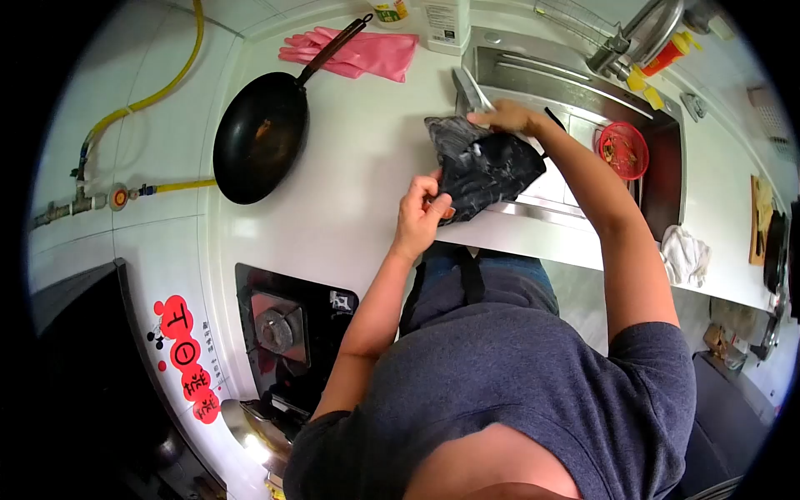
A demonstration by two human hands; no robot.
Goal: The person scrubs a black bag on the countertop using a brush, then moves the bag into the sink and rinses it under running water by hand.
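Observation:
A crumpled black plastic bag (492, 171) is held up between my hands at the counter's front, partly over the sink edge. My left hand (421, 218) is closed on its lower left side, with thumb and fingers pinching the plastic. At the upper edge, where the film looks thin and greyish, my right hand (507, 118) is closed on the bag. Just beyond those fingers a flat silvery piece (472, 90) shows, blade-like; whether my right hand touches it I cannot tell. What the bag contains is hidden.
A black wok (260, 140) and pink rubber gloves (375, 57) lie left on the white counter. The sink (658, 179) holds a red strainer (622, 150) with scraps. A white cloth (686, 255) lies right. A gas hob (287, 333) is at lower left.

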